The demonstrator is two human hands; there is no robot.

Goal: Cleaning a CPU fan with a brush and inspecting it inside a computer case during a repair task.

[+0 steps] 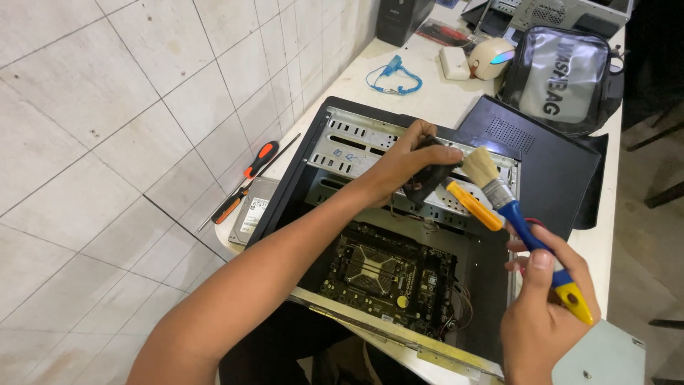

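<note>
An open black computer case (299,178) lies flat on the white table (442,100), with a dark motherboard (388,274) inside. My left hand (410,160) reaches over the metal drive bay (349,146) and grips a small black part with a yellow-orange handle (470,204) sticking out below it. My right hand (545,314) holds a paintbrush (509,207) with a blue and yellow handle. Its pale bristles (479,165) touch the black part in my left hand.
Two orange-handled screwdrivers (249,178) and a flat silver drive (253,214) lie left of the case. The black side panel (541,153) rests at the right. Farther back are a blue coiled strap (395,75), a white mouse (491,57) and a clear bag (563,78).
</note>
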